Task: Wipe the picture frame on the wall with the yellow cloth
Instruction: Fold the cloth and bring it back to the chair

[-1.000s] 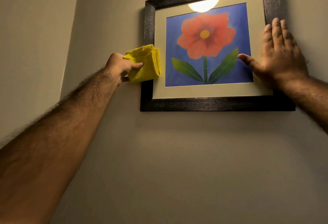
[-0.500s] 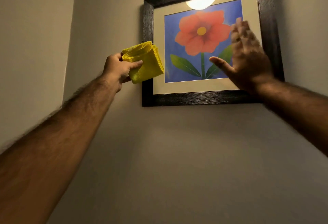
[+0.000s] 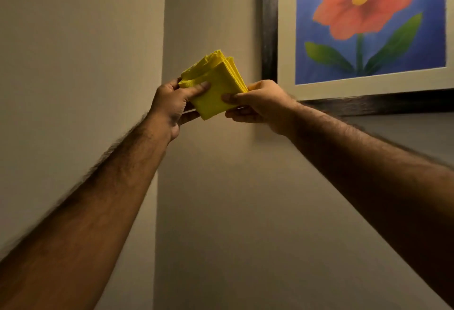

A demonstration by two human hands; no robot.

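Note:
The folded yellow cloth (image 3: 216, 83) is held in the air to the left of the picture frame (image 3: 269, 27), apart from it. My left hand (image 3: 172, 106) grips the cloth's left side with the thumb on top. My right hand (image 3: 260, 106) pinches its right edge. The dark wooden frame hangs at the upper right and holds a red flower picture on a blue ground inside a cream mat. Its top and right side are cut off by the view's edge.
A wall corner (image 3: 159, 137) runs vertically just left of my hands. Bare beige wall (image 3: 245, 211) spreads below the frame.
My right hand left the frame's right side, swept left and took hold of the cloth. The left hand drew the cloth off the frame's left edge. The view shifted left and down.

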